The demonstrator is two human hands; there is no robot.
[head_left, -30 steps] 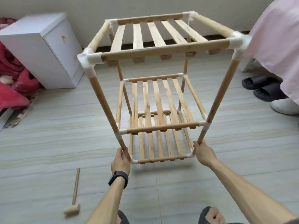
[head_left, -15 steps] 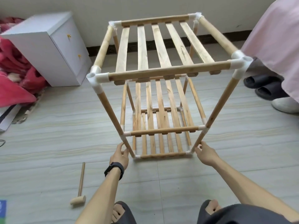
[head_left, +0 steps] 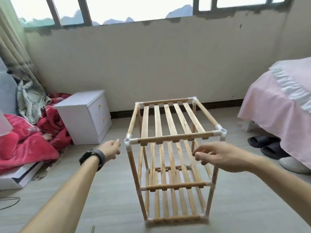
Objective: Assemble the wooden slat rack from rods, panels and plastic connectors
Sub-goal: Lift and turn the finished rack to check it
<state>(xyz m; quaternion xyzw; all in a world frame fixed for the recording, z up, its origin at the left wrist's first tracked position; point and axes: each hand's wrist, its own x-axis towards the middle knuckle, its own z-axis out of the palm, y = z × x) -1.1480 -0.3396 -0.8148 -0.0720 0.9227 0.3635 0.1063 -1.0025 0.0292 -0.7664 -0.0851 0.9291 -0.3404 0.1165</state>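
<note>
The wooden slat rack [head_left: 173,123] stands upright on the floor with three slatted shelves joined by white plastic corner connectors [head_left: 128,141]. My left hand [head_left: 111,148], with a dark watch on the wrist, hangs in the air just left of the near-left top connector and holds nothing. My right hand [head_left: 217,156] hovers in front of the near-right leg, below the top front rod, fingers loosely curled and empty. Neither hand touches the rack.
A white two-drawer cabinet [head_left: 84,118] stands to the left, with red bedding [head_left: 25,142] beyond it. A bed with a pink cover [head_left: 282,105] is at the right, dark slippers [head_left: 265,145] under its edge. A low wall with windows is behind the rack.
Both hands have let go of the rack's lower front legs and risen to top-shelf height. The view has lifted, so the wall and windows show and the small mallet is out of sight.
</note>
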